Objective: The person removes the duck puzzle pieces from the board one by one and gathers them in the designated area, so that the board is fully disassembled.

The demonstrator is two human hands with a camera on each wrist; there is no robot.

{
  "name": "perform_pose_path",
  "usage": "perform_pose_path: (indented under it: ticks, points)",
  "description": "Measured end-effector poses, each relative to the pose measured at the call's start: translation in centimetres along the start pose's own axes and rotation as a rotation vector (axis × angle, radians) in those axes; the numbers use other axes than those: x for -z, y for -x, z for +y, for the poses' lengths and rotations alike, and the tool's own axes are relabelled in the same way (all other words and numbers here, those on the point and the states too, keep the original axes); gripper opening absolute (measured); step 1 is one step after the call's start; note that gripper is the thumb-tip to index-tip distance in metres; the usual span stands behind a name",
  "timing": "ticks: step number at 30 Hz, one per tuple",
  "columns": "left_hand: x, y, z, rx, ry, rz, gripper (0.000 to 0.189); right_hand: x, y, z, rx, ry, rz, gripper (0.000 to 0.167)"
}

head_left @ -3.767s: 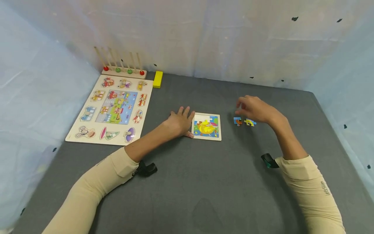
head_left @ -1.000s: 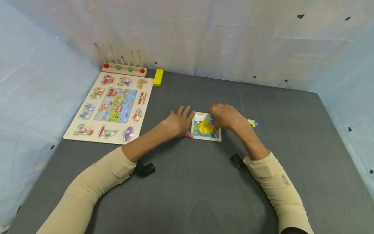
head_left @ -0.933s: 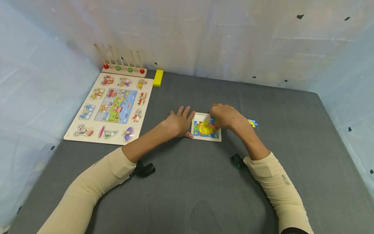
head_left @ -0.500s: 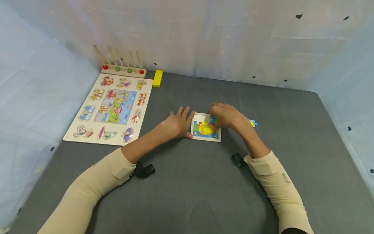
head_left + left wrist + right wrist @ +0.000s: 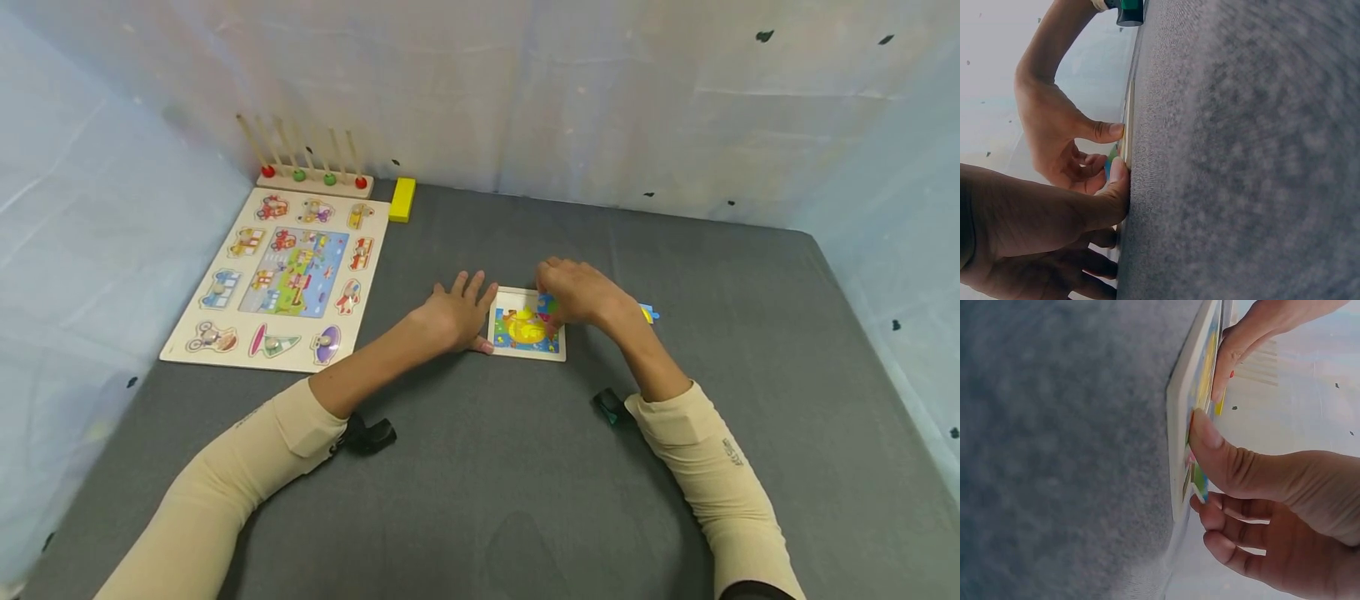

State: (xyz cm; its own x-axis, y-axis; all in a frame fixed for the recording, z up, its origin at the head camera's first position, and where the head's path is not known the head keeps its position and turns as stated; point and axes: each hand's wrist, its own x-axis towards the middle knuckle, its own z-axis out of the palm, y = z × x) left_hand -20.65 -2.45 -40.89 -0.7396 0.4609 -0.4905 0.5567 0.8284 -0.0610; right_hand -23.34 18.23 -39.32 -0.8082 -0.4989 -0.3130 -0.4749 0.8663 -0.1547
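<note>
A small square wooden puzzle tray [image 5: 528,358] with a yellow bird picture lies flat on the grey table. Its upper left is bare wood. My left hand [image 5: 446,318] lies spread along the tray's left edge, thumb at the lower left corner. Over the tray's right side bends my right hand [image 5: 581,292]. Its curled fingers hold the edge of a green and blue puzzle piece [image 5: 1199,481], which stands tilted up from the tray, while the thumb lies on the picture. A loose yellow and blue puzzle piece [image 5: 648,313] shows partly behind my right wrist.
To the left lies a large wooden peg puzzle board [image 5: 273,279] with animal and vehicle shapes. Behind it stands a rack of wooden pegs [image 5: 315,181] with red and green beads, beside a yellow block [image 5: 402,200]. Pale sheeting [image 5: 570,100] walls the table's back.
My right hand has moved left from the loose pieces to the tray, and one loose piece no longer shows. Lately the green and blue piece has tipped up. My left hand stays put.
</note>
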Motion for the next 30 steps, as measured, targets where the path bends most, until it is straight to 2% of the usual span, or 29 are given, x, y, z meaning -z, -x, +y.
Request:
perform_pose_path:
  ticks: [6, 11, 22, 26, 30]
  points:
    - [-0.1, -0.2, 0.1, -0.001, 0.024, -0.004, 0.103, -0.1, 0.1, 0.3, 0.013, -0.014, 0.018, 0.06]
    - [0.0, -0.1, 0.1, 0.003, 0.008, -0.01, 0.103, -0.1, 0.0, 0.5, 0.025, -0.05, 0.02, 0.058]
    - [0.2, -0.1, 0.1, 0.009, -0.013, -0.024, 0.101, 0.7, 0.7, 0.7, 0.135, -0.173, 0.063, 0.025]
    - [0.1, -0.2, -0.1, 0.006, -0.005, -0.02, 0.102, 1.1, 1.0, 0.8, 0.182, -0.227, 0.087, 0.019]
    - [0.1, -0.1, -0.1, -0.001, 0.004, -0.01, 0.103, 2.0, 1.8, 1.4, 0.178, -0.253, 0.124, 0.018]
